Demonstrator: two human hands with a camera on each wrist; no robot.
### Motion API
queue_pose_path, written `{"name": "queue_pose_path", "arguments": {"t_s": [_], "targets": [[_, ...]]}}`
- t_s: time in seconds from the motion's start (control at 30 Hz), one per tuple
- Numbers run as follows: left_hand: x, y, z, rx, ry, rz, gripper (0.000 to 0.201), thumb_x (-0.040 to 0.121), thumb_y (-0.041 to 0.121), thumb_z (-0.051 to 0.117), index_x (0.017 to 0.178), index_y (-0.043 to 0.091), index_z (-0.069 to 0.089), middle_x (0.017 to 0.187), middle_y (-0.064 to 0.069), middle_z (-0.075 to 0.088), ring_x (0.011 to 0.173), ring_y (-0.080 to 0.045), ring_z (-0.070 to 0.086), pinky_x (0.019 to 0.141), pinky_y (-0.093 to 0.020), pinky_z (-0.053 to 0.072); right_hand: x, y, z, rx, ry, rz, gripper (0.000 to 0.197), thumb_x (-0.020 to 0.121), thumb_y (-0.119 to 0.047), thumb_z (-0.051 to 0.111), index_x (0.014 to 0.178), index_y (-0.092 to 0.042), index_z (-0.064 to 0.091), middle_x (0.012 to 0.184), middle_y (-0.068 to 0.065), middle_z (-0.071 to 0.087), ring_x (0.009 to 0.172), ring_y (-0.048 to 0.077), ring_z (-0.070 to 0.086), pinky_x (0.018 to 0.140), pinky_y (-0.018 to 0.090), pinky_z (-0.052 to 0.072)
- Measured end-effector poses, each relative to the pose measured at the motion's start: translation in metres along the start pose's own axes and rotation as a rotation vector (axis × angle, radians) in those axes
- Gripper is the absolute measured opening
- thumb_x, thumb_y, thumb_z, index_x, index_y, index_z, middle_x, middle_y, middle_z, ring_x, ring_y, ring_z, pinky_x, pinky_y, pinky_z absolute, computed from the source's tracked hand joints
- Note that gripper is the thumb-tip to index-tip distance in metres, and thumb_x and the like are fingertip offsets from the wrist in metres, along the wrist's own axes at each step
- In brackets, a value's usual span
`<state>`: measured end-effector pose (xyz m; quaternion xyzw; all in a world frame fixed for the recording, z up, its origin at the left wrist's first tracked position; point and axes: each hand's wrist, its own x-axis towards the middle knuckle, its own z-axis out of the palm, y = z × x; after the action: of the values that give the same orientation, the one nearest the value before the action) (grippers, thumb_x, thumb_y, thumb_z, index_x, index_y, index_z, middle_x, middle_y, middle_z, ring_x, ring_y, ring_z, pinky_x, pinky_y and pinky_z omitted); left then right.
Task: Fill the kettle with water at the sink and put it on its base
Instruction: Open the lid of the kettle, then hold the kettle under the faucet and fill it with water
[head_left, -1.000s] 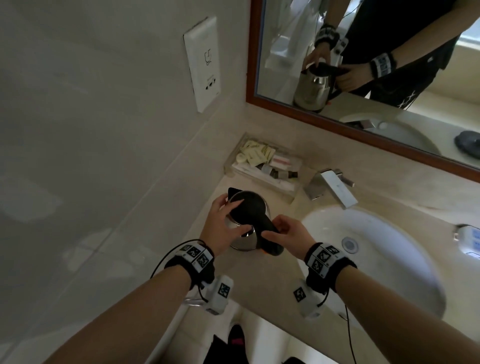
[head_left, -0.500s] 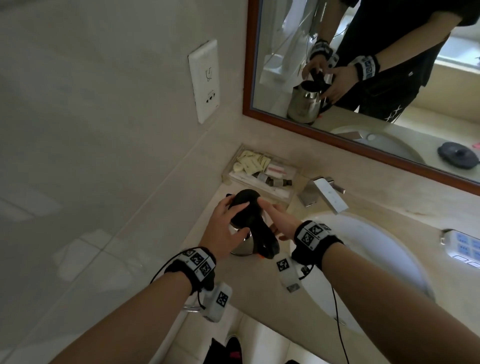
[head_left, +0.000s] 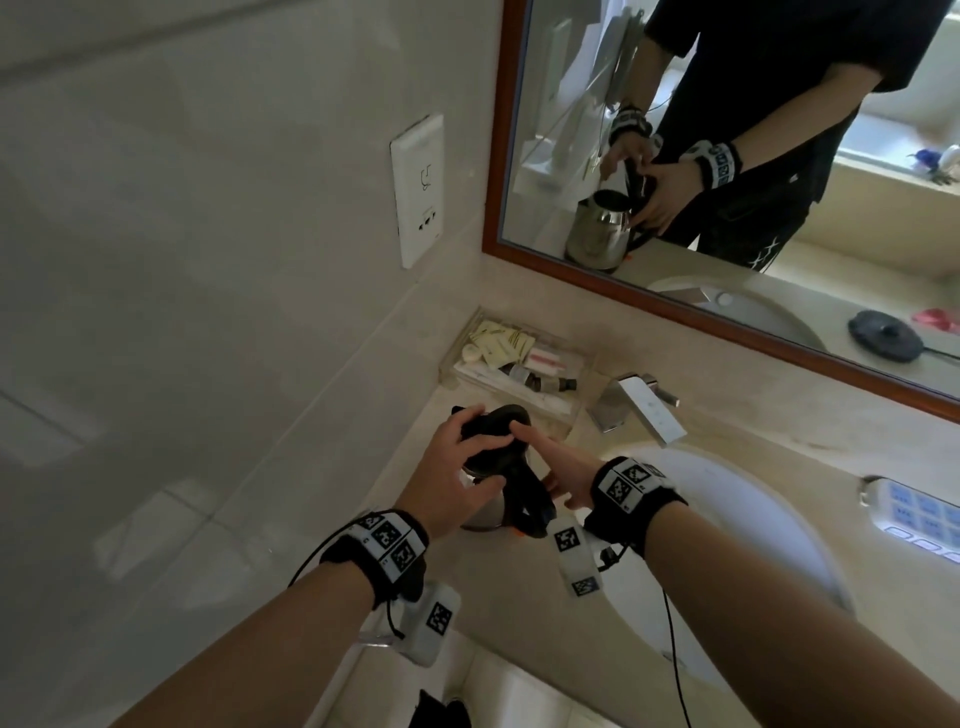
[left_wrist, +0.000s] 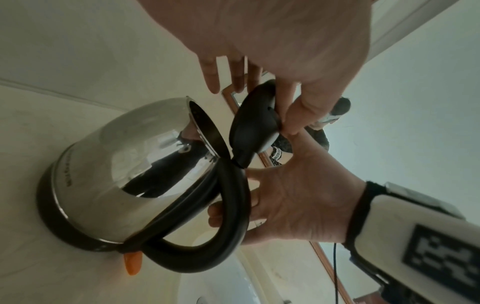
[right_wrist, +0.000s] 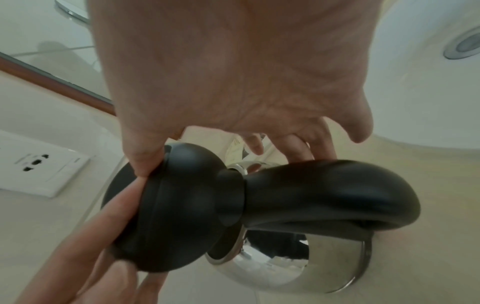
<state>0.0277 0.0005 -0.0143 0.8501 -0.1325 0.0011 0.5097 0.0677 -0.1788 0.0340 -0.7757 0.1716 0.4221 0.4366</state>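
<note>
The steel kettle (head_left: 480, 512) with a black handle (head_left: 524, 504) stands on the counter just left of the sink (head_left: 727, 519). Its black hinged lid (left_wrist: 254, 123) is tilted up off the rim, so the mouth is uncovered. My left hand (head_left: 467, 452) pinches the lid between thumb and fingers. My right hand (head_left: 556, 467) has its thumb against the lid (right_wrist: 182, 205) and its fingers curled behind the top of the handle (left_wrist: 228, 226). The round black kettle base (head_left: 885, 335) shows only as a reflection in the mirror, on the counter right of the sink.
A chrome faucet (head_left: 639, 410) stands behind the basin. A clear tray of toiletries (head_left: 519, 364) sits against the back wall right behind the kettle. A wall socket (head_left: 418, 189) is on the left wall. A white device with blue buttons (head_left: 914, 514) lies at the far right.
My right hand has slid from the lower part of the handle up to the lid. The lid has swung up from the kettle's mouth. The kettle itself has stayed in place.
</note>
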Motion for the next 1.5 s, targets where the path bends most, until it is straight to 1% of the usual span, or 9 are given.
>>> {"name": "queue_pose_path", "arguments": {"t_s": [0.13, 0.23, 0.37, 0.5, 0.67, 0.9, 1.07, 1.23, 1.5], "targets": [[-0.002, -0.003, -0.003, -0.031, 0.164, 0.023, 0.027, 0.081, 0.005, 0.068, 0.104, 0.016, 0.062, 0.128, 0.010, 0.051, 0.117, 0.004, 0.049, 0.095, -0.007, 0.038, 0.006, 0.002, 0.000, 0.028, -0.017, 0.004, 0.090, 0.078, -0.082, 0.037, 0.152, -0.033, 0.023, 0.142, 0.024, 0.050, 0.129, 0.040, 0.049, 0.115, 0.058, 0.020], [-0.001, -0.022, -0.001, -0.173, 0.365, -0.261, 0.020, 0.086, 0.022, 0.061, 0.103, 0.020, 0.050, 0.113, 0.009, 0.057, 0.098, -0.007, 0.059, 0.077, -0.017, 0.046, 0.011, 0.005, 0.002, 0.060, -0.030, 0.001, 0.085, 0.082, -0.078, 0.036, 0.152, -0.033, 0.021, 0.140, 0.027, 0.050, 0.128, 0.040, 0.049, 0.116, 0.054, 0.020], [0.001, -0.054, -0.001, -0.244, 0.068, -0.496, 0.067, 0.084, 0.009, 0.071, 0.140, 0.022, 0.035, 0.134, 0.006, 0.043, 0.126, -0.014, 0.046, 0.097, -0.025, 0.041, 0.019, 0.012, -0.001, 0.106, -0.087, 0.007, 0.089, 0.078, -0.080, 0.036, 0.153, -0.036, 0.016, 0.131, 0.030, 0.058, 0.126, 0.039, 0.052, 0.116, 0.051, 0.019], [0.002, -0.064, 0.009, -0.187, -0.083, -0.437, 0.088, 0.062, 0.019, 0.093, 0.132, 0.033, 0.041, 0.127, 0.015, 0.047, 0.105, 0.017, 0.052, 0.083, -0.003, 0.044, 0.026, 0.017, -0.001, 0.218, -0.090, -0.006, 0.079, 0.082, -0.072, 0.043, 0.149, -0.033, 0.024, 0.113, 0.027, 0.067, 0.109, 0.037, 0.065, 0.112, 0.047, 0.034], [0.005, -0.078, 0.020, -0.221, -0.035, -0.478, 0.113, 0.043, 0.046, 0.094, 0.139, 0.026, 0.037, 0.133, 0.006, 0.047, 0.106, -0.006, 0.062, 0.088, -0.033, 0.058, 0.023, 0.024, 0.002, 0.297, -0.067, -0.069, 0.079, 0.065, -0.066, 0.056, 0.134, -0.033, 0.036, 0.112, 0.024, 0.067, 0.110, 0.039, 0.066, 0.104, 0.047, 0.046], [0.007, -0.082, 0.016, -0.337, -0.050, -0.480, 0.113, 0.048, 0.033, 0.095, 0.142, 0.021, 0.034, 0.139, 0.003, 0.041, 0.116, -0.006, 0.053, 0.096, -0.023, 0.049, 0.034, 0.040, 0.004, 0.321, -0.083, -0.115, 0.083, 0.064, -0.068, 0.054, 0.135, -0.027, 0.041, 0.109, 0.027, 0.071, 0.101, 0.042, 0.070, 0.106, 0.051, 0.044], [0.006, -0.084, 0.024, -0.348, -0.095, -0.495, 0.123, 0.044, 0.039, 0.096, 0.147, 0.025, 0.030, 0.142, 0.004, 0.039, 0.129, -0.013, 0.045, 0.105, -0.032, 0.047, 0.036, 0.058, 0.002, 0.344, -0.040, -0.112, 0.081, 0.067, -0.067, 0.053, 0.135, -0.023, 0.048, 0.101, 0.022, 0.075, 0.095, 0.035, 0.073, 0.105, 0.049, 0.046], [0.007, -0.071, 0.043, -0.347, -0.137, -0.462, 0.120, 0.047, 0.040, 0.097, 0.147, 0.027, 0.032, 0.141, 0.010, 0.041, 0.125, -0.001, 0.047, 0.107, -0.032, 0.045, 0.013, 0.081, -0.016, 0.381, 0.026, -0.113, 0.077, 0.062, -0.066, 0.053, 0.121, -0.017, 0.058, 0.099, 0.021, 0.075, 0.094, 0.033, 0.073, 0.103, 0.047, 0.048], [0.027, -0.020, 0.093, -0.200, -0.319, -0.375, 0.084, 0.057, 0.032, 0.094, 0.131, 0.032, 0.052, 0.121, 0.016, 0.059, 0.113, -0.001, 0.054, 0.091, -0.025, 0.051, -0.037, 0.153, -0.068, 0.479, 0.140, -0.057, 0.052, 0.078, -0.062, 0.046, 0.105, -0.019, 0.060, 0.107, 0.023, 0.073, 0.105, 0.038, 0.068, 0.109, 0.051, 0.041]]}}
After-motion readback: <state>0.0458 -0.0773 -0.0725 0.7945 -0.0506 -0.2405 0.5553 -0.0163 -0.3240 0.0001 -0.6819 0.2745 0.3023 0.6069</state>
